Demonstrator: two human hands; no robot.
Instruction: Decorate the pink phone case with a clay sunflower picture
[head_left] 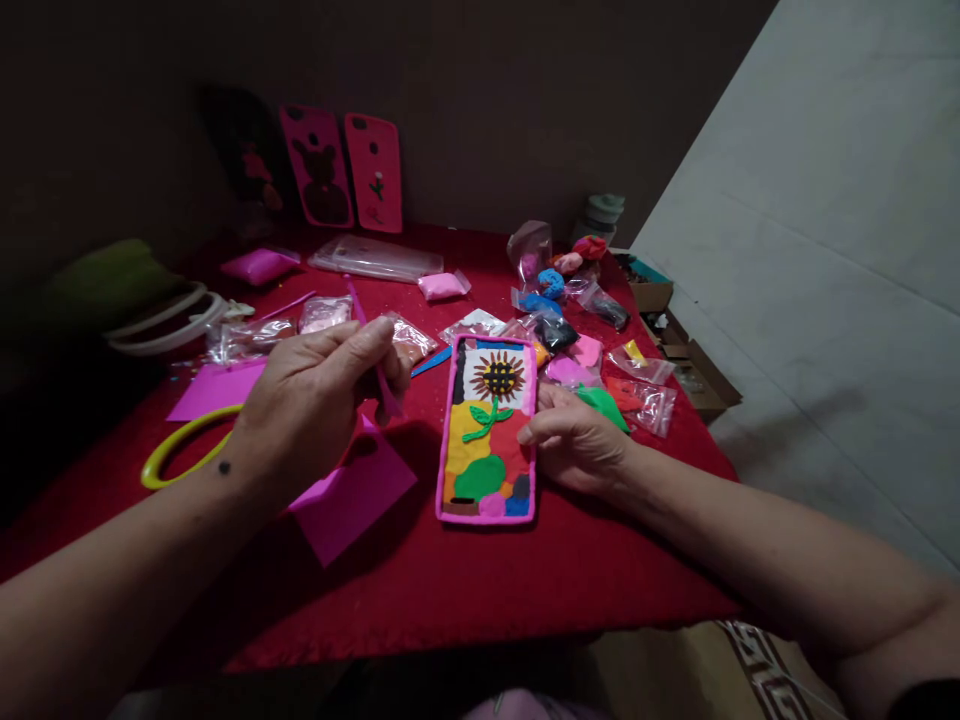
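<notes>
My right hand [581, 440] grips the right edge of a phone case [480, 480], thumb over the front. Its face carries colourful clay patches, a sunflower with green leaves on white, and a raised pink rim. The case is held up above the red cloth. To its left, my left hand [300, 400] is closed around a thin pink stick [388, 392], whose upper end rises past the knuckles. Most of the fingers of this hand are hidden behind its back. Beneath it lies a pink sheet [364, 500], partly covered.
Bagged clay [555, 330] and loose lumps crowd the right of the red-covered table [525, 590]. Decorated phone cases [375, 170] lean against the back wall. A yellow ring-shaped thing [161, 460] lies left. Cardboard boxes [697, 370] stand beyond the right edge.
</notes>
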